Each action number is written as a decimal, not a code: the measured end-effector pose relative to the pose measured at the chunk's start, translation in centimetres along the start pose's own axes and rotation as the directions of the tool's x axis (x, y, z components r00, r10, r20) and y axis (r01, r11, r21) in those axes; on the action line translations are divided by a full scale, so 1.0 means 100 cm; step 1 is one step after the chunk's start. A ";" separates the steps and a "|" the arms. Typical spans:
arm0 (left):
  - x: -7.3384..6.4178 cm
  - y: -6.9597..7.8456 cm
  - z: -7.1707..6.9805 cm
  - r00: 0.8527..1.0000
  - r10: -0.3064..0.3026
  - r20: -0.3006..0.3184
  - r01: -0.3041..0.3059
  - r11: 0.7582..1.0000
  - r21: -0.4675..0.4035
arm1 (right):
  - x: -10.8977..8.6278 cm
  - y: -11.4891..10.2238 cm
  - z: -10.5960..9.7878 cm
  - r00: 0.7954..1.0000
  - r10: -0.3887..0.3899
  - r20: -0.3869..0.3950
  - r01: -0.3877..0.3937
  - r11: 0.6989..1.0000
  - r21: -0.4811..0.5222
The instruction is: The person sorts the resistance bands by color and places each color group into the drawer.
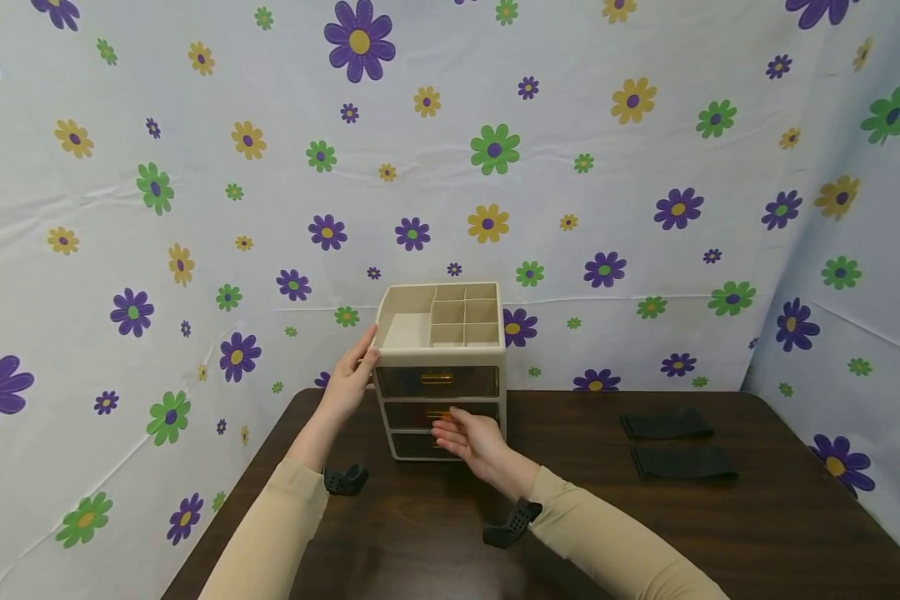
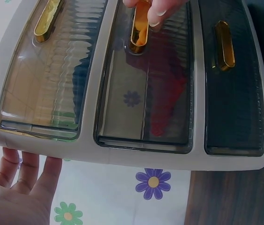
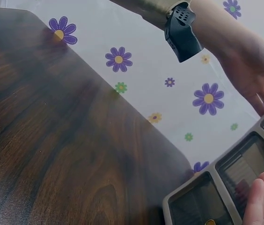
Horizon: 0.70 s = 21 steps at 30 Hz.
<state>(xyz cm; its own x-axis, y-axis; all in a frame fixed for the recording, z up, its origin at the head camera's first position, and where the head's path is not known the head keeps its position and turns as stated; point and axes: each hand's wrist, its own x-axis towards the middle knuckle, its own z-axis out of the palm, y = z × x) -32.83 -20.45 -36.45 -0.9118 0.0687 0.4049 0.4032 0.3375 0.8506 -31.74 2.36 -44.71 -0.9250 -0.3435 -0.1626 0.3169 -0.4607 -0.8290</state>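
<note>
cream long sleeves (image 1: 270, 517) enter at the near edge above a dark brown, wood-grained worktop (image 1: 420, 542); black, perforated wrist mounts (image 1: 513, 525) sit on both forearms. the right hand (image 1: 482, 442), bare and palm partly upturned, lies before the drawer unit: its grip is together at thumb and forefinger, clamped on the gold-coloured, elongated metallic handle (image 1: 437, 414) of the smoky, transparent middle drawer (image 2: 122, 124), while the other fingers extend loosely below. the left hand (image 1: 348, 379) has its grip apart, the thumb at the front edge and the spread fingers against the left side of the unit. the off-white, box-shaped, three-drawer unit (image 1: 441, 357) stands upright towards the back of the worktop, its top divided into one large compartment and six small ones. through the middle drawer's front a reddish form shows; whether it is contents or a reflection cannot be told. to the unit's right, well apart, lie two black, flat fabric strips (image 1: 667, 423). behind hangs a white, flower-printed cloth (image 1: 420, 196).
</note>
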 end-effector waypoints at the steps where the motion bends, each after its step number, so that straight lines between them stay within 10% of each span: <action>1: 0.000 0.000 0.000 1.000 0.001 -0.001 -0.001 1.000 -0.001 | 0.000 0.000 0.000 1.000 0.000 0.002 0.000 1.000 -0.001; 21: 0.000 0.000 0.000 1.000 -0.012 0.006 0.012 1.000 0.000 | -0.028 -0.008 -0.028 0.997 0.013 0.075 -0.012 1.000 -0.025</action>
<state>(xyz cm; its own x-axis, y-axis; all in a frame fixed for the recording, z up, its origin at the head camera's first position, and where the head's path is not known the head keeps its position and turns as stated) -32.89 -20.48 -36.45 -0.9170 0.0698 0.3927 0.3921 0.3384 0.8554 -30.01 6.00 -45.05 -0.9022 -0.4102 -0.1330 0.3223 -0.4364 -0.8401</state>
